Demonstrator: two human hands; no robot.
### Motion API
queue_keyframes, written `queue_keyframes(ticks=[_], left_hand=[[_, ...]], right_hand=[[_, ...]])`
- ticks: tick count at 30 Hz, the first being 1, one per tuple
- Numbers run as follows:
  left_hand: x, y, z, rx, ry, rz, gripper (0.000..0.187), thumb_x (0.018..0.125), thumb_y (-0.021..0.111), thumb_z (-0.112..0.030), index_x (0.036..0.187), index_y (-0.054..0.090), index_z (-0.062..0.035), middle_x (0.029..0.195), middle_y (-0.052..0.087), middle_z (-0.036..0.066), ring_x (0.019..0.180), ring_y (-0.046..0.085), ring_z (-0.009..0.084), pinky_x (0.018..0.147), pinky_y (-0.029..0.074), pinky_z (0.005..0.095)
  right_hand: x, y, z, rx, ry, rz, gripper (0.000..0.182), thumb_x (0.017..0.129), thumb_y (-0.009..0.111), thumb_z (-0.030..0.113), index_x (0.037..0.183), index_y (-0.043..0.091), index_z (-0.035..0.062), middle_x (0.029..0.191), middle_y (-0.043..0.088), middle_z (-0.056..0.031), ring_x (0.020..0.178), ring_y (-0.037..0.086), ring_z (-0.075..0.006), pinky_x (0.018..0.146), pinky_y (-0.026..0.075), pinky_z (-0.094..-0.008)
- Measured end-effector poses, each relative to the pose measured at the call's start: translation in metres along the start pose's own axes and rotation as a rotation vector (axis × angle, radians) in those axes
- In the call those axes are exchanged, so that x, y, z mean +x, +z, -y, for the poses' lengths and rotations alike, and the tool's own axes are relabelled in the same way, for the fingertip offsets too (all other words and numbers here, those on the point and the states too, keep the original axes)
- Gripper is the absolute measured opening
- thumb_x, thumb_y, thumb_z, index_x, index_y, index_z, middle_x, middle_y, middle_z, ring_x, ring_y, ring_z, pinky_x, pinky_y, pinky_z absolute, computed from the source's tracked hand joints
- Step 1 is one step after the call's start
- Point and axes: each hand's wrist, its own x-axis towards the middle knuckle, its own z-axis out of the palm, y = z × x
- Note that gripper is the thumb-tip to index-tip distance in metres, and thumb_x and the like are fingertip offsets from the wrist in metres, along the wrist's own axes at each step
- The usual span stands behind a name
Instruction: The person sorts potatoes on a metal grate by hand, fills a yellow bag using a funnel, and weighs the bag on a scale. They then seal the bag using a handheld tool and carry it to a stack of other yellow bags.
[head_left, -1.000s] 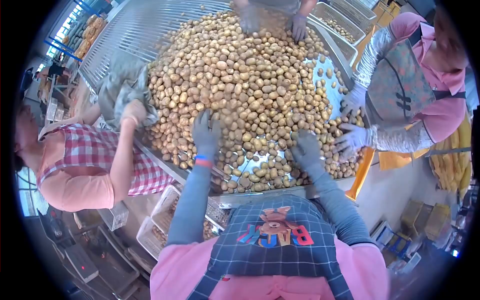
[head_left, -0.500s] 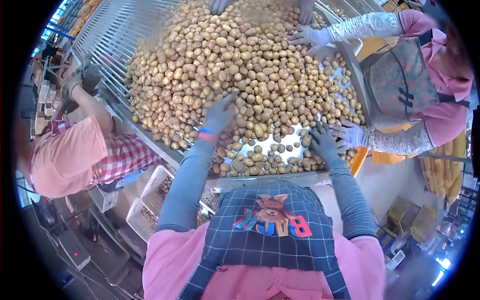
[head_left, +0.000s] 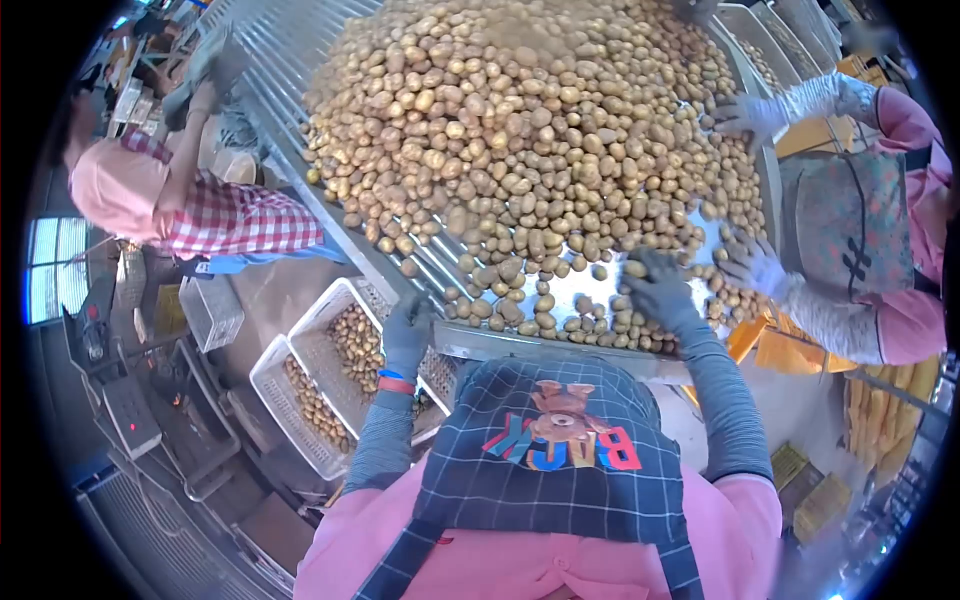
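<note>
A large heap of small potatoes [head_left: 500, 130] covers the metal sorting table [head_left: 560, 350]. My left hand [head_left: 407, 335], in a grey glove, is at the table's near left edge, above the white crates; its fingers look curled, and what they may hold is hidden. My right hand [head_left: 660, 287], also gloved, reaches over the near right part of the table, its fingers bent around potatoes at the heap's front edge. Between my hands, scattered potatoes lie on the shiny metal surface.
White crates [head_left: 345, 335] with potatoes stand below the table's left edge. On the right, a co-worker's gloved hands [head_left: 750, 262] touch the heap's side. Another co-worker [head_left: 165, 200] in a checked apron stands at left. Orange material [head_left: 790, 345] hangs beyond the right edge.
My left hand has moved from the heap toward me, to the table's near left edge. My right hand remains among the front potatoes. The view has shifted, showing more of the crates.
</note>
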Motion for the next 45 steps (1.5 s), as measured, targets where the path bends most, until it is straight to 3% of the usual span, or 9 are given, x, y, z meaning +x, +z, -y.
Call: queue_keyframes(ticks=[6, 15, 23, 27, 34, 39, 41, 43, 45], left_hand=[[0.023, 0.004, -0.051, 0.674, -0.063, 0.419, 0.042, 0.076, 0.071, -0.042, 0.094, 0.071, -0.0046, 0.1, 0.068, 0.02, 0.089, 0.068, 0.0327, 0.079, 0.053, 0.0414], [0.05, 0.027, -0.07, 1.011, 0.027, 0.691, 0.047, 0.072, 0.071, -0.046, 0.097, 0.072, -0.0063, 0.1, 0.071, 0.014, 0.093, 0.068, 0.0308, 0.082, 0.053, 0.0397], [0.032, 0.035, -0.078, 0.884, -0.042, 0.62, 0.04, 0.077, 0.063, -0.04, 0.101, 0.068, -0.0086, 0.099, 0.069, 0.016, 0.092, 0.066, 0.0346, 0.083, 0.051, 0.0419], [0.015, 0.044, -0.126, 0.658, 0.152, 0.744, 0.047, 0.076, 0.064, -0.043, 0.108, 0.064, -0.0094, 0.107, 0.066, 0.018, 0.098, 0.064, 0.0361, 0.085, 0.05, 0.0429], [0.011, 0.077, -0.066, -0.406, -0.257, 0.791, 0.029, 0.082, 0.062, -0.027, 0.093, 0.064, 0.0005, 0.075, 0.063, 0.008, 0.064, 0.06, 0.0221, 0.058, 0.048, 0.0309], [-0.016, -0.039, 0.087, -1.311, -0.468, 0.409, 0.015, 0.076, 0.058, -0.018, 0.089, 0.057, -0.0108, 0.073, 0.054, 0.0, 0.056, 0.045, 0.0098, 0.053, 0.04, 0.0207], [-0.046, -0.062, 0.184, -0.784, -0.327, 0.0, 0.023, 0.08, 0.067, -0.02, 0.099, 0.062, -0.0096, 0.083, 0.056, 0.0, 0.067, 0.05, 0.0126, 0.061, 0.043, 0.022], [-0.086, -0.115, 0.256, 0.794, 0.11, 0.387, 0.025, 0.087, 0.057, -0.018, 0.106, 0.061, -0.0033, 0.099, 0.065, 0.011, 0.096, 0.062, 0.0274, 0.086, 0.049, 0.0399], [-0.071, -0.109, 0.248, 0.684, -0.032, 0.156, 0.029, 0.086, 0.057, -0.015, 0.113, 0.058, -0.0021, 0.105, 0.063, 0.015, 0.1, 0.061, 0.0301, 0.09, 0.047, 0.0411]], right_hand=[[-0.009, 0.014, -0.048, 0.01, 0.534, -0.396, 0.027, 0.079, 0.066, 0.022, 0.106, 0.07, 0.0215, 0.128, 0.055, -0.0137, 0.115, 0.051, -0.0352, 0.105, 0.032, -0.0517], [-0.004, 0.025, 0.088, 0.243, -0.157, -0.182, 0.031, 0.079, 0.057, 0.02, 0.11, 0.061, 0.0145, 0.113, 0.056, -0.0133, 0.106, 0.052, -0.0332, 0.099, 0.034, -0.0489], [-0.008, 0.027, 0.003, 0.088, 0.537, -0.438, 0.03, 0.076, 0.065, 0.018, 0.105, 0.069, 0.019, 0.117, 0.059, -0.0124, 0.115, 0.052, -0.0315, 0.107, 0.031, -0.0497], [0.103, -0.005, 0.066, 0.216, 0.241, -0.962, 0.019, 0.066, 0.065, 0.012, 0.083, 0.072, 0.0158, 0.098, 0.065, -0.0082, 0.088, 0.061, -0.0293, 0.077, 0.048, -0.0417], [0.152, -0.01, 0.179, 0.021, 0.002, 0.11, 0.048, 0.078, 0.065, 0.044, 0.122, 0.058, 0.0266, 0.134, 0.049, -0.0089, 0.14, 0.026, -0.0325, 0.11, 0.003, -0.0689], [0.053, 0.011, 0.1, 0.035, -0.032, 0.032, 0.039, 0.08, 0.061, 0.039, 0.114, 0.061, 0.0179, 0.134, 0.049, -0.0115, 0.135, 0.035, -0.0319, 0.113, 0.007, -0.0642], [0.013, 0.017, 0.044, -0.045, 0.03, -0.033, 0.028, 0.082, 0.058, 0.037, 0.102, 0.067, 0.0193, 0.132, 0.052, -0.0104, 0.135, 0.036, -0.0322, 0.112, 0.005, -0.0658], [-0.012, 0.002, -0.003, -0.118, 0.181, 0.061, 0.025, 0.083, 0.059, 0.036, 0.102, 0.067, 0.0213, 0.128, 0.054, -0.0094, 0.133, 0.037, -0.0332, 0.111, 0.006, -0.0669], [-0.008, -0.024, -0.017, -0.225, 0.286, 0.125, 0.026, 0.083, 0.059, 0.035, 0.1, 0.068, 0.0187, 0.115, 0.06, -0.0084, 0.125, 0.045, -0.0311, 0.112, 0.013, -0.0628]])
